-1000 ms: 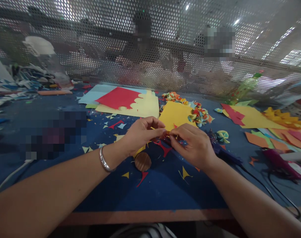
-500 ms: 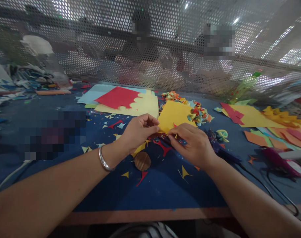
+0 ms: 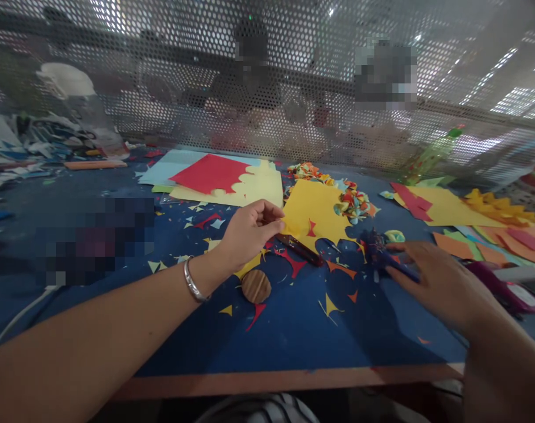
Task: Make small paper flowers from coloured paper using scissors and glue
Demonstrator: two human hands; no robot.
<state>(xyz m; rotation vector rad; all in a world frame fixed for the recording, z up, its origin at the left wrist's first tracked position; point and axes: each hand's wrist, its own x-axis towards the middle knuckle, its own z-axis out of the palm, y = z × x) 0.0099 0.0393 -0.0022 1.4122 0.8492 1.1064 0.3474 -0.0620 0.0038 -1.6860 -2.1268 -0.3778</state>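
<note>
My left hand (image 3: pixel 248 230) pinches a small folded piece of yellow paper (image 3: pixel 288 226) just above the blue table (image 3: pixel 294 329), beside a larger yellow sheet (image 3: pixel 314 214) with cut edges. A silver bangle sits on that wrist. My right hand (image 3: pixel 439 282) has its fingers stretched out flat over a dark blue tool (image 3: pixel 384 257) at the right, touching it. A dark pen-like tool (image 3: pixel 299 249) lies between the hands, and a round wooden disc (image 3: pixel 256 286) lies below my left hand.
Red, yellow and pale blue sheets (image 3: pixel 223 176) lie at the back. A heap of small coloured paper flowers (image 3: pixel 353 202) sits behind the yellow sheet. More paper (image 3: pixel 448 205) and a magenta tool (image 3: pixel 501 288) with cables are at the right. A perforated metal screen (image 3: pixel 267 88) closes the back; people sit behind it.
My right hand has let go of the yellow piece and moved right onto the dark blue tool. My left hand keeps the piece pinched in nearly the same place.
</note>
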